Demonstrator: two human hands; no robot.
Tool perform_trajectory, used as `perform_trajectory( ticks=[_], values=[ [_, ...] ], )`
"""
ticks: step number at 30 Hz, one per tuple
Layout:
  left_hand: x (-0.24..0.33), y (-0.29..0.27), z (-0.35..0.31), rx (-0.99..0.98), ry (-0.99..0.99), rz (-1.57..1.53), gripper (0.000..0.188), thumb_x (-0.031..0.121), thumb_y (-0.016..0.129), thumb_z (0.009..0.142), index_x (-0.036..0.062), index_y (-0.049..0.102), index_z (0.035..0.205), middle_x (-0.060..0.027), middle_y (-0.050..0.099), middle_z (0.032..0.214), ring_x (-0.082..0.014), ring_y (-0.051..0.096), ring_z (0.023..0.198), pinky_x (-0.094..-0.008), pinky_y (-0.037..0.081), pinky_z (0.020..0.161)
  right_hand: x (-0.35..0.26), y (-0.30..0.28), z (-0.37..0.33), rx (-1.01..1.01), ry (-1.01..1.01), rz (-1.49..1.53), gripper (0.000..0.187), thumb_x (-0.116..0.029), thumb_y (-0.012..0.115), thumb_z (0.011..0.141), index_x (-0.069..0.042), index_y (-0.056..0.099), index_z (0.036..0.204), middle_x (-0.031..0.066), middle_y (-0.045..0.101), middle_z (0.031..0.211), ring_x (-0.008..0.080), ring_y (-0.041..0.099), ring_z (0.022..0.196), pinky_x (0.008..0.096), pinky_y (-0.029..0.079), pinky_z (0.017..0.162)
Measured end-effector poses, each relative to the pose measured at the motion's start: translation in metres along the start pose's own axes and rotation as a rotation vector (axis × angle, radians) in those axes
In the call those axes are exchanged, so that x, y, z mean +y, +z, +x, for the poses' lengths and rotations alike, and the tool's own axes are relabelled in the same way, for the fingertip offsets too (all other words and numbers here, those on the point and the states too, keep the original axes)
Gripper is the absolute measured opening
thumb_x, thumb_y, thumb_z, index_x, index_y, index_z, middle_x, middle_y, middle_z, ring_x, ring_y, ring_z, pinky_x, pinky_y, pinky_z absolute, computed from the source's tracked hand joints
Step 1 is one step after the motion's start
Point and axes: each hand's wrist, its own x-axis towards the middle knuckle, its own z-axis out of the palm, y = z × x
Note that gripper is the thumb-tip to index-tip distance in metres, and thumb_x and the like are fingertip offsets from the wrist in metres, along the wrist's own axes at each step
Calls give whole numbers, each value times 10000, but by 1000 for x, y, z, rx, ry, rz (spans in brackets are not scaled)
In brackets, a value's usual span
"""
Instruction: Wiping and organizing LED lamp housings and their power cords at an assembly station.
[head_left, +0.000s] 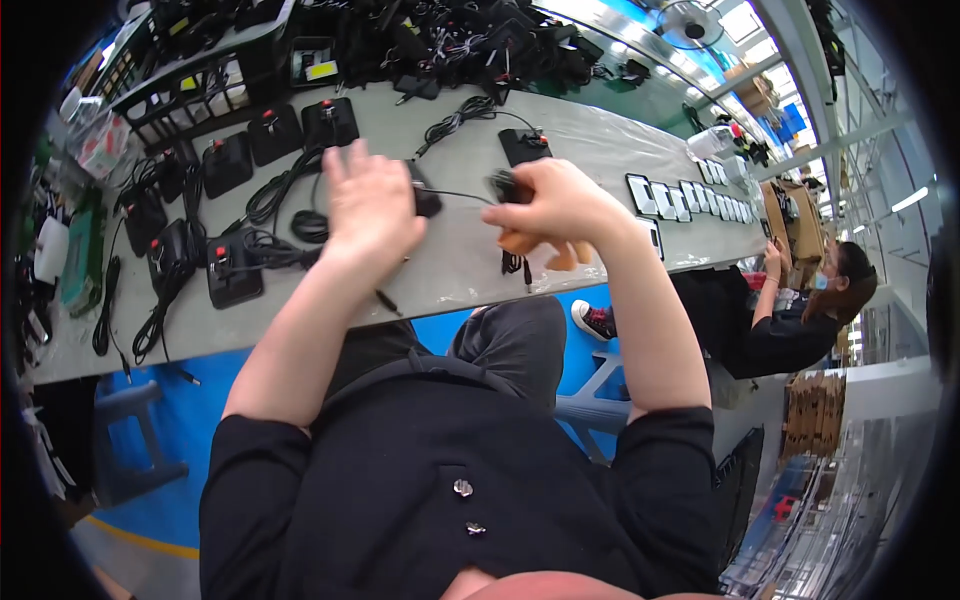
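Observation:
My left hand (372,205) lies palm down with its fingers stretched out, close against a flat black box (428,190) that shows at its right side. Whether it presses on the box I cannot tell. From that box a thin black cable (458,194) runs right to my right hand (560,205). A bunched, motion-blurred part of the cable is pinched between thumb and fingers there, and the cable's loose lower loops hang below the palm. Beyond my right hand sits another black box (524,146) with its own coiled cable (462,122).
Several black boxes with coiled cables (235,268) cover the table's left part. A black crate (190,85) and a heap of black devices (440,40) stand at the back. White-and-black frames (672,200) line the right side, where a co-worker (800,310) sits.

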Motion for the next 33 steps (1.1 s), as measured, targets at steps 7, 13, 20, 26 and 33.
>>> perform_trajectory(
  ticks=[7,13,20,26,33],
  values=[
    [-40,13,5,105,-253,-29,653,410,695,745,12,509,1228,-135,515,1260,-291,343,1336,-534,194,1115,58,-13,68,389,176,160,632,-373,709,737,-85,551,1277,168,648,1124,265,647,1003,350,500,890],
    [-45,9,-4,102,-221,-150,751,437,698,758,36,437,1337,-145,411,1346,-293,305,1356,-548,180,1113,106,16,85,630,98,-67,283,-298,606,835,-125,670,1050,132,679,1004,319,624,994,417,478,873],
    [-18,-42,-32,317,490,-861,624,183,747,743,60,487,1296,-140,560,1172,-268,566,1088,-379,449,922,114,9,-34,343,-7,1572,307,-322,515,963,-33,589,1034,80,648,825,170,650,652,337,566,555],
    [61,-56,-39,187,948,-1235,1017,204,836,626,82,274,1465,-131,357,1443,-264,456,1256,-387,366,1043,79,58,-101,-106,-759,2240,499,-383,414,986,13,463,1285,197,568,1232,295,632,1041,413,558,866],
    [95,-75,-42,-33,1193,-1232,1176,187,930,505,-27,244,1436,-204,423,1392,-248,430,1293,-352,344,1064,67,85,-144,-106,-550,2222,397,-228,484,963,55,474,1241,201,613,1130,289,654,980,379,574,833]
  ],
)
